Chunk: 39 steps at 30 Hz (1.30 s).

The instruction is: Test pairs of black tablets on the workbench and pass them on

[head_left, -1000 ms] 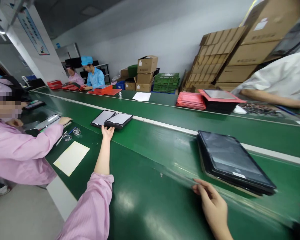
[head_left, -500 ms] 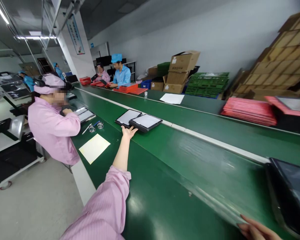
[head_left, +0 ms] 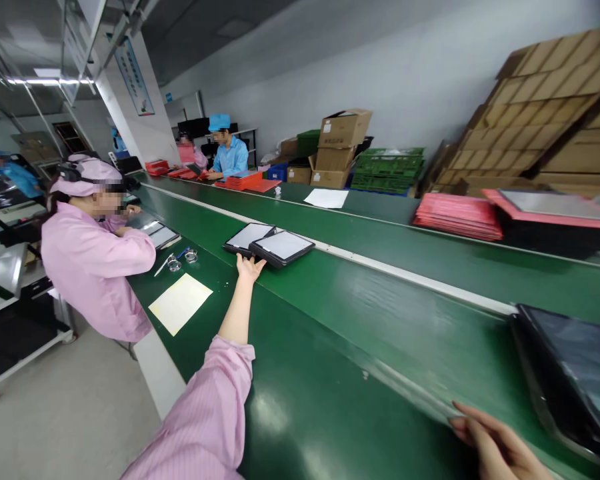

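My left hand (head_left: pixel 250 268) reaches far out over the green bench, palm up with fingers spread, at the near edge of two overlapping black-framed tablets. The right one (head_left: pixel 283 247) rests partly over the left one (head_left: pixel 249 236); both have pale screens. Low at the right, my right hand (head_left: pixel 490 437) has its thumb and forefinger pressed together on the edge of a thin, clear film (head_left: pixel 410 385) that stretches over the green surface. Beside that hand, a stack of dark tablets (head_left: pixel 575 373) sits at the right edge.
A person in pink (head_left: pixel 93 260) sits at the left by a tablet. A pale yellow sheet (head_left: pixel 181 303) and two small round items lie near them. Behind are a white sheet (head_left: pixel 326 198), red folders (head_left: pixel 457 217), green crates (head_left: pixel 387 170) and cartons.
The whole view has shifted, so the boxes and dark tablets sit further left. My left hand stays at the overlapping tablets; more of my right hand shows.
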### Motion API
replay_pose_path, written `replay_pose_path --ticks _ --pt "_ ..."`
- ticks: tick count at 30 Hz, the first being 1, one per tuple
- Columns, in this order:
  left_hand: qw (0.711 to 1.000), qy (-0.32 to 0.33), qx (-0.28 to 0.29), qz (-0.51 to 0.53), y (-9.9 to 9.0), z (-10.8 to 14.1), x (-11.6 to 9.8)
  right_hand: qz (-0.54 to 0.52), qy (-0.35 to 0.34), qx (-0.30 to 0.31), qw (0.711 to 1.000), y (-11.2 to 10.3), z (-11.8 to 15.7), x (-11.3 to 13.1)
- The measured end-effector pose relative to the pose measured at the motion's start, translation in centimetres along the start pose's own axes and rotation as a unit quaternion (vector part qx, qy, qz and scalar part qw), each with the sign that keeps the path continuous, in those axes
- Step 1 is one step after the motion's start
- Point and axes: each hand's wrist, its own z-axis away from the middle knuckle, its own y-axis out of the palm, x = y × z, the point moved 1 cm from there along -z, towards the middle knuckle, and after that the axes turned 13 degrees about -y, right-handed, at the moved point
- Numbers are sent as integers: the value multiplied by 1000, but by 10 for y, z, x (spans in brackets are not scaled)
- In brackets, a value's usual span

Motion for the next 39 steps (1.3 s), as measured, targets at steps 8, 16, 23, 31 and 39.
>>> replay_pose_path --ticks 8,16,23,31,39 --pt "995 -66 72 -11 6 30 33 -12 -35 -13 999 1 -3 -9" --pt "979 -167 105 -61 2 81 97 -16 -69 -20 997 7 -5 -27" --pt "955 -244 121 -121 -4 150 168 -54 -103 -18 993 13 5 -15" --pt "912 -321 176 -184 -32 236 212 -96 -89 -75 989 14 8 -13" --pt "894 -363 203 -166 -57 278 202 -132 70 78 986 18 12 12"
